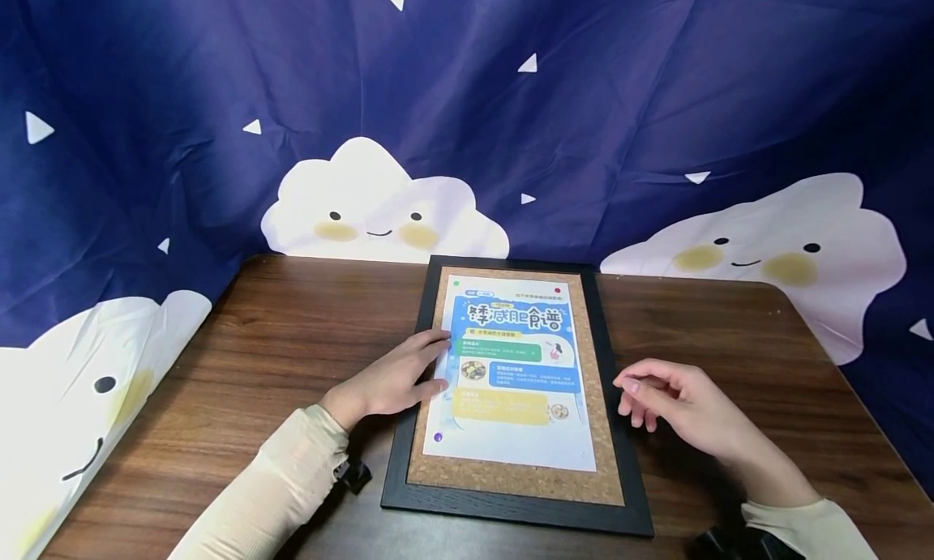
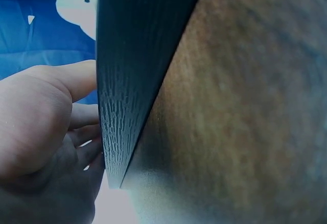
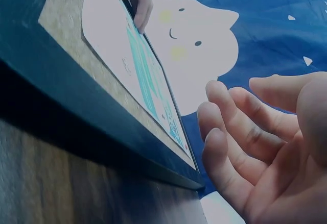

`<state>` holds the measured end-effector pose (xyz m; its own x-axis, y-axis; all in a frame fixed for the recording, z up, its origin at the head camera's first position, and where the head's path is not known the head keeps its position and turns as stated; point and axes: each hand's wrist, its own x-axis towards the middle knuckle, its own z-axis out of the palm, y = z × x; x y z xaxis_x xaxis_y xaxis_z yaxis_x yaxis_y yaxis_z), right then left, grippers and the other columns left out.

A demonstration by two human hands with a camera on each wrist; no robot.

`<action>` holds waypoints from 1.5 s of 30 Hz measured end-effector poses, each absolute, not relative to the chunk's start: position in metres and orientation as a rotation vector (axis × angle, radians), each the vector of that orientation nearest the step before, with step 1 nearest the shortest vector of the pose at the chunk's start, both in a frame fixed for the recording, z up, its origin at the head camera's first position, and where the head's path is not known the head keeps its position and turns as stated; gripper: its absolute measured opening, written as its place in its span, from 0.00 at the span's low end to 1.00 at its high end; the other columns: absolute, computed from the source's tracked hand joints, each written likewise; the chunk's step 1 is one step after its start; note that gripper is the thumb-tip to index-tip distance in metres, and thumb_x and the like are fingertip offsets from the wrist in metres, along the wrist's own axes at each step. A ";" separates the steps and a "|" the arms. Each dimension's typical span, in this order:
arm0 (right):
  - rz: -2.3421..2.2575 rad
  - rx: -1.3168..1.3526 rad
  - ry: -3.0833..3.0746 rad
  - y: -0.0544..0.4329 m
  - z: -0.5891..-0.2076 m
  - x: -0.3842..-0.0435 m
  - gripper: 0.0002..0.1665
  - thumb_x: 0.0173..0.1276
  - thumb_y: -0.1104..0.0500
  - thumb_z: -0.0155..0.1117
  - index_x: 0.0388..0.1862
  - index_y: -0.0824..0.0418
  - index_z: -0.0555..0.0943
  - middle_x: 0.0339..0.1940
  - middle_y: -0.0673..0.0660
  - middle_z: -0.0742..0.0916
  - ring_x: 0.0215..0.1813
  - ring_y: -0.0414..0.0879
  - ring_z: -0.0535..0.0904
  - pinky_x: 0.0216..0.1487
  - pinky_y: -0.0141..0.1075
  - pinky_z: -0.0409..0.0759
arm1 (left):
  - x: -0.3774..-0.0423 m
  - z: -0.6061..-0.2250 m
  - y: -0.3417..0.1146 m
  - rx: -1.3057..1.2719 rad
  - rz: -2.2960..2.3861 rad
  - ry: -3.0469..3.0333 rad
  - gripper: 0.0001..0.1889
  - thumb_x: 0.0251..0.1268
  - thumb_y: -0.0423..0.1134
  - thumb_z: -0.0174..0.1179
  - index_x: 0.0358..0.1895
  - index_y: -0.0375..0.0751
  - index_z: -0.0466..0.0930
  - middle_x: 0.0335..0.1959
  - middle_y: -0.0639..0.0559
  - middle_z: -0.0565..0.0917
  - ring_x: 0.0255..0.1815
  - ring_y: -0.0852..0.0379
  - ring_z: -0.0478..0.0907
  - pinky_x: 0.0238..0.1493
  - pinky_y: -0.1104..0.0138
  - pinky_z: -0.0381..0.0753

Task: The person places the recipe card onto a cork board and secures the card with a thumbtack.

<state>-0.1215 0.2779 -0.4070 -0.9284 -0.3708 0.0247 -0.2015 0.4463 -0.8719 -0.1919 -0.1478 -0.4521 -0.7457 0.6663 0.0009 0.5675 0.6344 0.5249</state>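
A cork board (image 1: 511,476) in a black frame (image 1: 514,517) lies on the table, bearing a printed poster (image 1: 511,450) with blue, green and yellow blocks. A green pushpin (image 1: 456,284) and a red pushpin (image 1: 558,290) sit at the poster's top corners, a purple pushpin (image 1: 438,437) near its lower left. My left hand (image 1: 390,378) rests across the frame's left side, fingertips at the poster's edge. Beside the right side of the frame hovers my right hand (image 1: 674,402), its fingers loosely curled; nothing shows between them in the right wrist view.
The brown wooden table (image 1: 292,317) extends on both sides of the board. Behind it hangs a dark blue cloth (image 1: 467,82) printed with smiling clouds and white triangles. A black wrist device (image 1: 353,474) sits by the left sleeve.
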 end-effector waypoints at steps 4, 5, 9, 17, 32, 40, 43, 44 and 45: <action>-1.457 -0.455 2.559 0.284 -0.407 -0.123 0.15 0.86 0.62 0.57 0.57 0.72 0.84 0.34 0.52 0.91 0.30 0.52 0.86 0.30 0.40 0.86 | -0.192 -0.454 -0.148 1.009 0.749 2.660 0.35 0.84 0.44 0.59 0.82 0.25 0.62 0.86 0.33 0.59 0.88 0.36 0.57 0.82 0.45 0.67; -1.450 -0.443 2.569 0.285 -0.407 -0.123 0.15 0.87 0.62 0.57 0.57 0.72 0.84 0.34 0.52 0.91 0.30 0.52 0.86 0.30 0.41 0.86 | -0.192 -0.454 -0.148 1.003 0.744 2.659 0.35 0.85 0.44 0.59 0.82 0.26 0.62 0.86 0.34 0.59 0.88 0.37 0.57 0.82 0.45 0.67; -1.452 -0.407 2.606 0.293 -0.408 -0.124 0.15 0.87 0.61 0.57 0.58 0.72 0.83 0.33 0.52 0.91 0.30 0.51 0.86 0.29 0.41 0.85 | -0.191 -0.450 -0.147 0.964 0.717 2.661 0.35 0.84 0.43 0.60 0.83 0.27 0.61 0.87 0.35 0.59 0.88 0.37 0.57 0.83 0.45 0.66; -1.465 -0.317 2.646 0.309 -0.414 -0.127 0.18 0.87 0.60 0.56 0.59 0.76 0.81 0.33 0.55 0.91 0.29 0.50 0.86 0.28 0.41 0.85 | -0.192 -0.446 -0.145 0.971 0.690 2.671 0.35 0.84 0.43 0.61 0.83 0.27 0.62 0.87 0.35 0.59 0.88 0.38 0.58 0.83 0.46 0.67; -1.371 -0.128 2.705 0.336 -0.433 -0.138 0.21 0.89 0.57 0.55 0.61 0.75 0.82 0.32 0.46 0.89 0.28 0.45 0.82 0.26 0.37 0.81 | -0.192 -0.443 -0.144 0.967 0.698 2.663 0.35 0.84 0.43 0.61 0.83 0.27 0.62 0.87 0.35 0.59 0.88 0.38 0.58 0.83 0.45 0.66; -1.258 -0.082 2.730 0.341 -0.437 -0.146 0.17 0.85 0.60 0.60 0.59 0.73 0.83 0.35 0.53 0.91 0.27 0.44 0.81 0.26 0.36 0.80 | -0.191 -0.444 -0.145 0.965 0.701 2.665 0.35 0.84 0.43 0.61 0.83 0.27 0.62 0.87 0.35 0.59 0.88 0.38 0.58 0.83 0.45 0.66; -1.200 -0.074 2.746 0.340 -0.438 -0.149 0.14 0.83 0.62 0.63 0.58 0.72 0.85 0.36 0.56 0.91 0.26 0.44 0.80 0.26 0.36 0.79 | -0.190 -0.443 -0.145 0.961 0.701 2.664 0.35 0.84 0.43 0.61 0.83 0.27 0.61 0.87 0.36 0.59 0.88 0.38 0.58 0.83 0.45 0.66; -1.183 -0.069 2.751 0.340 -0.439 -0.149 0.14 0.82 0.62 0.65 0.57 0.71 0.85 0.35 0.56 0.91 0.26 0.43 0.79 0.25 0.36 0.79 | -0.190 -0.443 -0.145 0.959 0.702 2.664 0.35 0.84 0.43 0.61 0.83 0.27 0.61 0.87 0.36 0.59 0.88 0.38 0.57 0.83 0.45 0.66; -1.162 -0.067 2.759 0.339 -0.440 -0.150 0.14 0.81 0.62 0.65 0.57 0.71 0.85 0.35 0.56 0.90 0.26 0.43 0.79 0.25 0.36 0.79 | -0.190 -0.444 -0.146 0.958 0.702 2.664 0.35 0.84 0.43 0.60 0.83 0.27 0.61 0.87 0.36 0.59 0.88 0.38 0.57 0.83 0.45 0.66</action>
<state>-0.1498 0.3392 -0.4395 -0.9881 -0.0978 -0.1184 0.0164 0.6995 -0.7145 -0.1903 -0.1456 -0.4435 -0.7618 0.6461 -0.0474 0.5388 0.6726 0.5072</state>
